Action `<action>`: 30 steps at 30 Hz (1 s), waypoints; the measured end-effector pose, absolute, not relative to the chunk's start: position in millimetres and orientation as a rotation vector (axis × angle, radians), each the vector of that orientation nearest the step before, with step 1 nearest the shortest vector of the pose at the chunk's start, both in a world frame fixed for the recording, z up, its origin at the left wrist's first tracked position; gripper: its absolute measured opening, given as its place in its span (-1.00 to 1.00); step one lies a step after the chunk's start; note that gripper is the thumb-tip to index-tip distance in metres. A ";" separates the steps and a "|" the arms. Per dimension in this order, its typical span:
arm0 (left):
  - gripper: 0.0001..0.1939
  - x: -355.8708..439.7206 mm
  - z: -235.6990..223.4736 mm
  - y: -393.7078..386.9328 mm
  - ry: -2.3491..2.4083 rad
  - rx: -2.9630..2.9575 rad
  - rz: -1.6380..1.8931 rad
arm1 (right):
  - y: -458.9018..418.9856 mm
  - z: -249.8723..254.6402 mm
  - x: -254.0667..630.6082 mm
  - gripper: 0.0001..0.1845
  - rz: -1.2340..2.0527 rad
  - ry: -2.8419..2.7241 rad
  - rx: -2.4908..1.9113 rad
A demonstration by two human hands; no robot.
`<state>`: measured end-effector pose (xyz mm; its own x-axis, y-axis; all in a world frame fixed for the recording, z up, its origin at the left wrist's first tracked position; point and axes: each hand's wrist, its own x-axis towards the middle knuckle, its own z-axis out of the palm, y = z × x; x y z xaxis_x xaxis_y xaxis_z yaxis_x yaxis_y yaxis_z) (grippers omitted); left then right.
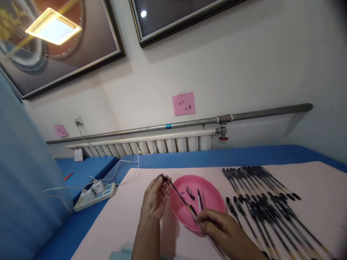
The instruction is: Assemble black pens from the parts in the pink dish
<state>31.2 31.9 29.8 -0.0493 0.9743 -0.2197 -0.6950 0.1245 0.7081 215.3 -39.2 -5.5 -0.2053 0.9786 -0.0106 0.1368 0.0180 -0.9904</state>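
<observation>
My left hand (155, 198) pinches the black end of a thin pen refill (179, 193). The refill slants down to the right, and its yellowish end meets a clear pen barrel (210, 240). Closed around that barrel is my right hand (221, 229); I cannot tell how far the refill sits inside it. Below both hands is a pink scalloped plate (177, 207). On it lie a black clip-like pen part (190, 193), a slim black and white pen part (200, 200) and other small pieces.
Rows of black pens (252, 178) lie at the right, with another group of pens (273, 213) nearer me. Pink paper (114, 224) covers the blue bed. A power strip (94, 196) with white cables sits at left. Behind are a radiator (170, 144) and pipe (195, 123).
</observation>
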 end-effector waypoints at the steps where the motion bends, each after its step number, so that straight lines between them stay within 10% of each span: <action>1: -0.91 30.4 29.7 32.0 0.797 0.433 1.431 | -39.3 -6.7 214.9 -0.87 1.279 -1.487 -1.203; 30: -0.73 33.5 29.0 27.0 0.846 0.682 1.368 | -42.1 -2.6 214.0 -0.86 1.229 -1.599 -1.257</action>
